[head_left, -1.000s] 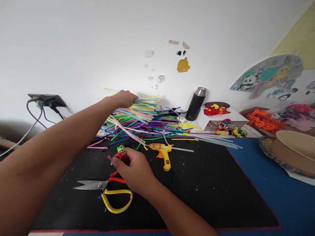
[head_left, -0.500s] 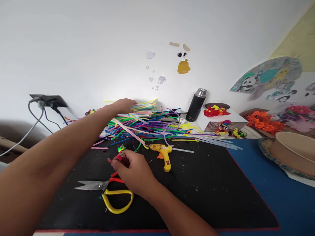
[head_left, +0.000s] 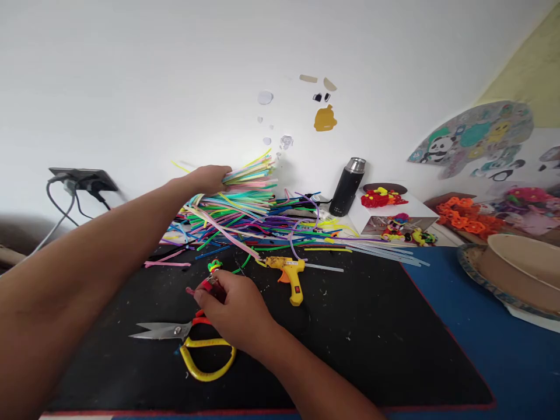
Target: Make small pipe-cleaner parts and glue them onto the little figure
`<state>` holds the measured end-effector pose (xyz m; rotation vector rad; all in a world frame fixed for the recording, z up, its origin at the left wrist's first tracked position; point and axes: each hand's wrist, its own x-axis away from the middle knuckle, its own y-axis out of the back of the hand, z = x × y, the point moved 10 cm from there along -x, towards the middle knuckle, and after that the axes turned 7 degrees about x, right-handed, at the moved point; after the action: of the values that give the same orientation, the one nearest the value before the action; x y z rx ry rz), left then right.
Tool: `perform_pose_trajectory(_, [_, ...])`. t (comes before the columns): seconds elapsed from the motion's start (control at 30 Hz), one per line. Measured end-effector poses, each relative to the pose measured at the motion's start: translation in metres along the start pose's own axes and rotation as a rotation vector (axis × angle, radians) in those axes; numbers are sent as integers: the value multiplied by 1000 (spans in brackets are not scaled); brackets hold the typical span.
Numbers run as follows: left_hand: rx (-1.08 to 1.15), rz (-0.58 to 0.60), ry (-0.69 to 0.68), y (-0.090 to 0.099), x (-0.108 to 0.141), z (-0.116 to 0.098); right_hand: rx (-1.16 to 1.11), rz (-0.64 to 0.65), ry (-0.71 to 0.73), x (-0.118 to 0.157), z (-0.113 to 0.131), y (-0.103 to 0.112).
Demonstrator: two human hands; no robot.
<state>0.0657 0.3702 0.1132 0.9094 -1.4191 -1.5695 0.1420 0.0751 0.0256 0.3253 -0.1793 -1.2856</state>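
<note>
My left hand reaches to the back of the table, closed round a bundle of pastel pipe cleaners. The bundle is raised above a loose heap of coloured pipe cleaners. My right hand pinches a small red pipe-cleaner figure with a green and yellow top; fingers hide much of it. Just below that hand lie large scissors with yellow and red handles, blades pointing left. A yellow hot glue gun rests on its side to the right of the right hand.
A black mat with a red edge covers the blue table. At the back stand a black flask and a white box bearing red figures. To the right sit orange pieces and a round bowl. Plugs hang at left.
My left hand has lifted the bundle of pipe cleaners up and slightly left, raising it off the heap. My right hand keeps the figure in almost the same place.
</note>
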Motion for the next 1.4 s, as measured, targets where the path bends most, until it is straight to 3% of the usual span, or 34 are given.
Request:
perform_pose_trajectory(0.23, [174,41,-66,22,3,-11,35,-2,19,0,1,0])
perform_pose_trajectory(0.37, [144,150,-110,5,3,-20,40,13,7,1,1,-1])
perform_pose_trajectory(0.47, [84,163,-94,-11,1,-18,44,5,18,1,4,1])
perform_pose_trajectory(0.6, [15,106,-39,-18,-1,-9,42,5,15,2,5,3])
perform_pose_trajectory(0.73, [-19,36,33,-5,-4,0,31,-3,10,1,2,1])
perform_pose_trajectory(0.9, [3,-18,56,3,-4,-3,15,-46,28,1,3,3])
perform_pose_trajectory(1.17, [154,-27,10,-41,24,-22,-70,-77,27,2,11,10])
perform_pose_trajectory(1.4, [222,-351,38,-2,75,-8,-94,-208,97,1,20,34])
